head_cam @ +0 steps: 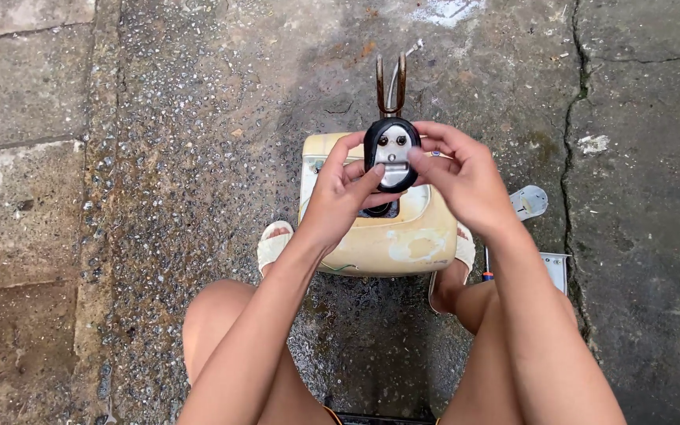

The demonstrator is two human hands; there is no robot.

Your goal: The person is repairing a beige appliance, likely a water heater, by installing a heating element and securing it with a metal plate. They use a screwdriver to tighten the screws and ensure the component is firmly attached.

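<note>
Seen from above, both hands meet over a worn cream plastic housing point(379, 228) lying on the wet concrete floor point(159, 157). The left hand point(338, 201) and right hand point(466, 177) each have their grip closed around a black oval flange with a grey metal plate point(391, 153), whose rusty looped heating rod point(391, 83) points away from the person.

Two bare hands, the left hand point(338, 191) and the right hand point(466, 177), meet at the centre. Between them is one black oval flange point(391, 153) with two small round terminals and one rusty looped heating element point(391, 83) pointing to 12 o'clock. Below sits one cream-coloured casing point(403, 236). Two sandalled feet flank it. One clear plastic cap point(530, 201) lies at 3 o'clock.
</note>
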